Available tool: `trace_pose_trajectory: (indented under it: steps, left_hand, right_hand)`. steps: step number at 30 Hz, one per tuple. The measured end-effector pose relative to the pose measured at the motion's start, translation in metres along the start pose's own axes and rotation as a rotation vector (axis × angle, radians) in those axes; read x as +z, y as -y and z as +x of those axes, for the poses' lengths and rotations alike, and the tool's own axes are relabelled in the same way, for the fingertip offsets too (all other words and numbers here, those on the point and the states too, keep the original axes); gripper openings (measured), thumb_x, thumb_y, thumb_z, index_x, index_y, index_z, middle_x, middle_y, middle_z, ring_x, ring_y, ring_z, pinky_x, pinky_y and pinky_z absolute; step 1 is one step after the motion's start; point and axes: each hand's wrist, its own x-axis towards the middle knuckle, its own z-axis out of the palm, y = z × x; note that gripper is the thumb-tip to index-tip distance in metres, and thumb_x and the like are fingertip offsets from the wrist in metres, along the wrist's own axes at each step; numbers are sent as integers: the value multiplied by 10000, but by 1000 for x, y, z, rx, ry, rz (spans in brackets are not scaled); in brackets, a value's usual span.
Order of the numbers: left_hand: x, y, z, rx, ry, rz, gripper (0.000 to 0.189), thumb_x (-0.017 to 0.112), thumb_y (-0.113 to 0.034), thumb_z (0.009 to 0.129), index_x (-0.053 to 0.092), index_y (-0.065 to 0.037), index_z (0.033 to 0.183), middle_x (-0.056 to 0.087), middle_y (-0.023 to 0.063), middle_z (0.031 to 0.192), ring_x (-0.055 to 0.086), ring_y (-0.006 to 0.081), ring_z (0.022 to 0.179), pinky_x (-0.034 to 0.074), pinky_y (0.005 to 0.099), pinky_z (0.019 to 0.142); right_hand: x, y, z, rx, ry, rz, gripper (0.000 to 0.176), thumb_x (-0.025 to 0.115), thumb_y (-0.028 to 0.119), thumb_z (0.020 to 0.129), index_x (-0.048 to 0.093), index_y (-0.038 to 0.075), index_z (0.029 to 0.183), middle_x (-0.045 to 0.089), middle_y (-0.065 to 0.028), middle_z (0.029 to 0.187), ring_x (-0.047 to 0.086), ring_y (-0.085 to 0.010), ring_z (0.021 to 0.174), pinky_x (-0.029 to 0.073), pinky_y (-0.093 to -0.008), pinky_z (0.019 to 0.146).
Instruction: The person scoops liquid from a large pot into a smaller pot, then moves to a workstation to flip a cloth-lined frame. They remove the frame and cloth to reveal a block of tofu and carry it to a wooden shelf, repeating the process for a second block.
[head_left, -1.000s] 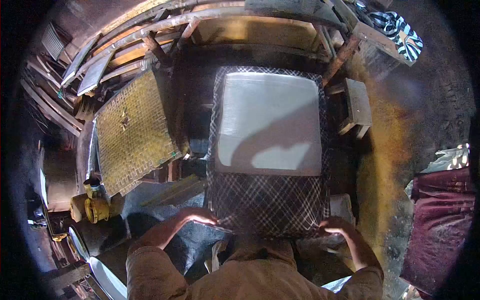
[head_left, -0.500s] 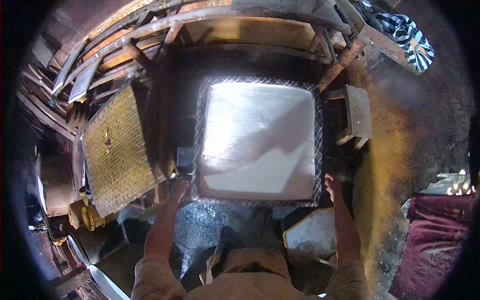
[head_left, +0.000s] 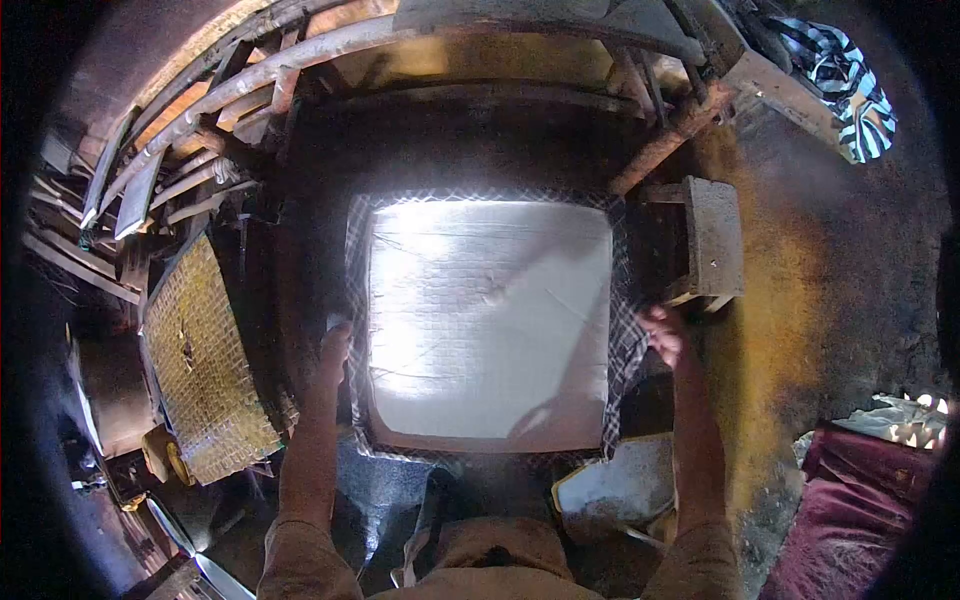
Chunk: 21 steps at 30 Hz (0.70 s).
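Note:
A square white panel [head_left: 480,320] with a dark checked cloth border [head_left: 500,193] lies in front of me, its left part shining in the light. My right hand [head_left: 662,336] pinches the checked border at the right side, where the cloth is pulled outward into folds. At the opposite side, my left hand [head_left: 337,348] has its fingers closed against the left border; shadow hides part of them. What supports the panel from below is hidden.
A yellowish woven mat [head_left: 200,365] leans at the left, near stacked wood [head_left: 160,190]. To the right stands a small wooden bench [head_left: 714,238]. A pale yellow-edged board [head_left: 615,490] is by my right forearm, and maroon cloth [head_left: 850,510] lies at lower right.
The bordered panel sits lower and further left in view, closer to my body. Both hands are higher along its sides, and my right hand has taken hold of the cloth border.

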Motion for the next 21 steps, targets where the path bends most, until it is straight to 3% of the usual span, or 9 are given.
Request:
trace_pose_trajectory:
  steps: [2,4,6,10,12,13,17,20,21]
  left_hand:
    - [-1,-12,-13,-110,-23,-75,292,568,-441,763,569,-150,781,455,-17,623,409,114,561,338,300,522]
    - [-9,20,8,-85,-60,-88,284,564,-442,765,564,-158,772,463,-21,649,421,113,587,344,310,541]
    - [-12,46,32,-60,-86,-107,277,559,-442,768,558,-166,762,471,-24,675,433,113,613,351,320,561]
    - [-11,78,61,-150,84,-149,362,550,-465,763,573,-152,942,534,12,965,477,163,866,352,359,777]
    - [-5,55,34,-430,-49,-285,483,540,-481,761,541,-135,1099,528,30,1136,476,208,1009,330,377,889]
    - [3,35,3,-338,-117,-183,383,534,-461,767,580,-133,959,571,38,975,502,197,907,357,387,833]
    - [-19,101,49,-193,108,-252,328,581,-354,768,552,-136,1011,518,46,870,479,150,761,428,290,595]
    - [-19,109,90,-262,232,-275,325,581,-308,780,539,-111,1035,528,70,898,503,176,768,437,325,629]
    - [-18,123,104,-66,170,-323,350,587,-324,775,537,-111,1049,534,73,927,511,184,799,432,330,663]
  right_hand:
    - [7,31,-7,-175,-285,172,102,585,100,765,524,178,743,480,59,693,412,-60,559,344,-270,425]
    - [6,18,-5,-341,-580,346,101,595,111,764,521,180,758,479,59,695,419,-58,563,347,-275,428]
    - [-15,-71,11,-342,-302,411,82,588,145,781,505,150,782,493,32,714,463,-89,648,392,-307,523]
    - [46,-167,-61,5,-259,-68,67,571,151,787,505,146,797,497,23,704,470,-101,615,393,-303,500]
    - [53,-190,-93,70,-263,-119,61,563,154,789,505,144,804,499,19,699,474,-106,599,393,-301,488]
    - [49,-191,-105,85,-275,-122,58,559,156,790,505,143,808,500,17,697,476,-109,591,394,-300,482]
    - [22,-194,-125,104,-334,-106,51,543,162,796,505,139,822,504,8,687,484,-121,558,395,-296,459]
    - [-7,-181,-136,81,-446,-73,52,531,166,800,505,136,833,507,2,680,490,-130,534,396,-293,441]
    - [-14,-178,-140,74,-483,-75,53,527,167,801,505,135,837,508,0,677,492,-133,526,396,-292,435]
